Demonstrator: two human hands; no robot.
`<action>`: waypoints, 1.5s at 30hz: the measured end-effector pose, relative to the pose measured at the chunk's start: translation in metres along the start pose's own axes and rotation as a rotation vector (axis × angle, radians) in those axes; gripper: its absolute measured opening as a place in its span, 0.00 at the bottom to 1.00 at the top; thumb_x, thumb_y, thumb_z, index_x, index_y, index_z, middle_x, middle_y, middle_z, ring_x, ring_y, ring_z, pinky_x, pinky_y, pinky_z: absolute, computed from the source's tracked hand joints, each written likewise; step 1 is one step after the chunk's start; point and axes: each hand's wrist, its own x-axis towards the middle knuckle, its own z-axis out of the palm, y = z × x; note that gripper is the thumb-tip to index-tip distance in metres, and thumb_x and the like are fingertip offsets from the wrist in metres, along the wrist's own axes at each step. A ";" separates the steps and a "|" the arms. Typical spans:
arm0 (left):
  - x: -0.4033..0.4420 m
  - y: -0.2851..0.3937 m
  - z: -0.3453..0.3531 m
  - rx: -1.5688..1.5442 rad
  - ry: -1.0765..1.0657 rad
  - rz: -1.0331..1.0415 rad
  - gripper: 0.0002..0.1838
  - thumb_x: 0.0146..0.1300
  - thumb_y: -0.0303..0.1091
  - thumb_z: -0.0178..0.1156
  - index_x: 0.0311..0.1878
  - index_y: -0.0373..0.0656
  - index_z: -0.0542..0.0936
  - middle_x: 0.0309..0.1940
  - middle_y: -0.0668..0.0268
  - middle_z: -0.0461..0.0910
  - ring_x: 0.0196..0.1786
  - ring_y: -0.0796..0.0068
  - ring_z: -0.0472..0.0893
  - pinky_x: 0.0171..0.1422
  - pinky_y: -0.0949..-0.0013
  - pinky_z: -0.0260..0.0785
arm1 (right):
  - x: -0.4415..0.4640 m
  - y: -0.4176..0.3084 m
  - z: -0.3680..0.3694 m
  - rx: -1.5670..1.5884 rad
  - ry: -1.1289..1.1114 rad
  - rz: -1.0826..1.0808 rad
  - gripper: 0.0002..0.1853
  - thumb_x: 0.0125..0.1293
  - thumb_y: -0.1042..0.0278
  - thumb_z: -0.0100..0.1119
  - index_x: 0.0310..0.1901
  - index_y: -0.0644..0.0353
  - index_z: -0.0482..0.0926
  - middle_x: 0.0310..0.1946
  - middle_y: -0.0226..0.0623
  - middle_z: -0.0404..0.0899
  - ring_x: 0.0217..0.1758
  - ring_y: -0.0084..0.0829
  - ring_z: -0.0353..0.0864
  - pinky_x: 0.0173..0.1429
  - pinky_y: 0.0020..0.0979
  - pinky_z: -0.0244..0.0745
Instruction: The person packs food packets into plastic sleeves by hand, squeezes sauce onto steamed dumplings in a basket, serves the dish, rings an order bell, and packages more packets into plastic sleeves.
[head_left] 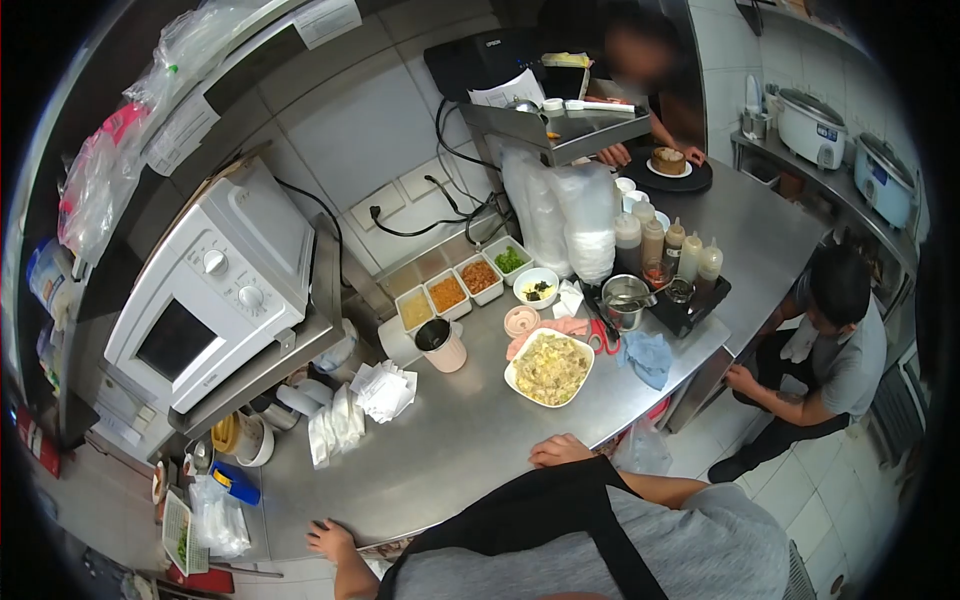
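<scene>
My left hand [330, 540] rests on the steel counter [400, 470] at its front edge, fingers spread and nothing in them. On the same edge, farther right, lies my right hand [560, 450], palm down with fingers stretched out, also holding nothing. Nearest to it stands a white square dish of yellowish, cheese-topped food [550, 368]. Behind that dish are a pink cup [521, 320], a pink cloth [570, 327] and red-handled scissors [604, 338]. A blue cloth [647, 358] lies to its right. White paper slips [383, 390] and wrapped packets [337, 427] lie between my hands, farther back.
A white microwave [215, 280] sits on a raised shelf at left. Topping tubs [447, 292], a pink tumbler [441, 345], a metal pot [626, 300] and sauce bottles [690, 255] line the back. One person crouches at right [835, 350]; another stands behind a plated cake [668, 162].
</scene>
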 end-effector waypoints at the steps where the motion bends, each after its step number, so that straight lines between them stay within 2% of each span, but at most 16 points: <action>1: 0.002 0.000 -0.002 0.011 -0.006 -0.007 0.29 0.68 0.55 0.46 0.71 0.62 0.61 0.75 0.64 0.50 0.76 0.53 0.47 0.62 0.33 0.60 | 0.000 0.000 0.000 0.008 -0.011 0.013 0.08 0.60 0.59 0.58 0.40 0.45 0.78 0.45 0.19 0.76 0.49 0.27 0.74 0.52 0.35 0.65; 3: -0.008 0.006 -0.010 0.032 -0.027 -0.021 0.29 0.68 0.55 0.46 0.70 0.62 0.61 0.75 0.64 0.50 0.76 0.53 0.47 0.62 0.34 0.61 | -0.001 -0.003 -0.002 0.000 -0.017 0.029 0.08 0.60 0.59 0.58 0.40 0.45 0.78 0.45 0.19 0.76 0.49 0.26 0.74 0.52 0.35 0.66; 6: -0.037 0.020 -0.045 -0.039 -0.087 0.032 0.30 0.71 0.53 0.41 0.72 0.49 0.59 0.73 0.49 0.50 0.73 0.39 0.48 0.75 0.44 0.42 | 0.000 -0.005 -0.005 -0.036 0.001 0.026 0.08 0.59 0.59 0.58 0.40 0.45 0.78 0.44 0.18 0.76 0.48 0.26 0.74 0.51 0.35 0.66; 9: -0.013 0.007 -0.015 0.024 -0.021 -0.003 0.28 0.68 0.54 0.47 0.70 0.61 0.62 0.74 0.65 0.51 0.76 0.52 0.48 0.62 0.35 0.61 | 0.000 -0.007 -0.003 -0.045 0.024 0.031 0.09 0.57 0.61 0.60 0.40 0.46 0.78 0.43 0.18 0.77 0.46 0.27 0.75 0.50 0.35 0.67; 11: -0.004 0.002 -0.003 0.021 -0.015 -0.002 0.28 0.68 0.54 0.47 0.70 0.61 0.62 0.74 0.65 0.52 0.76 0.52 0.48 0.62 0.34 0.61 | 0.001 -0.011 -0.005 -0.060 0.027 0.042 0.11 0.53 0.64 0.63 0.40 0.47 0.79 0.43 0.18 0.78 0.44 0.27 0.76 0.48 0.34 0.67; 17: -0.012 0.005 -0.017 0.041 -0.028 -0.012 0.28 0.68 0.55 0.47 0.70 0.61 0.62 0.74 0.64 0.52 0.75 0.53 0.49 0.62 0.35 0.62 | 0.007 -0.024 -0.013 -0.109 0.094 0.064 0.14 0.47 0.68 0.63 0.38 0.48 0.79 0.41 0.21 0.78 0.43 0.29 0.76 0.46 0.33 0.68; 20: -0.016 0.017 -0.019 0.005 -0.040 -0.035 0.28 0.68 0.55 0.47 0.70 0.61 0.62 0.74 0.65 0.52 0.75 0.54 0.49 0.62 0.36 0.62 | 0.003 -0.016 -0.003 -0.101 0.128 0.035 0.13 0.47 0.69 0.63 0.38 0.49 0.80 0.40 0.22 0.78 0.42 0.29 0.77 0.46 0.34 0.68; 27: -0.015 0.009 -0.019 0.029 -0.034 -0.024 0.29 0.68 0.55 0.47 0.70 0.62 0.62 0.74 0.65 0.52 0.75 0.55 0.49 0.64 0.40 0.62 | 0.009 -0.032 -0.016 -0.091 0.099 0.128 0.10 0.49 0.69 0.62 0.36 0.48 0.81 0.40 0.22 0.80 0.43 0.29 0.77 0.47 0.34 0.68; 45: -0.017 0.010 -0.021 -0.018 -0.038 -0.044 0.29 0.67 0.56 0.48 0.70 0.62 0.62 0.74 0.65 0.51 0.76 0.56 0.47 0.63 0.37 0.61 | 0.012 -0.034 -0.015 -0.110 0.122 0.131 0.08 0.50 0.67 0.62 0.35 0.50 0.81 0.39 0.22 0.79 0.42 0.30 0.76 0.47 0.34 0.67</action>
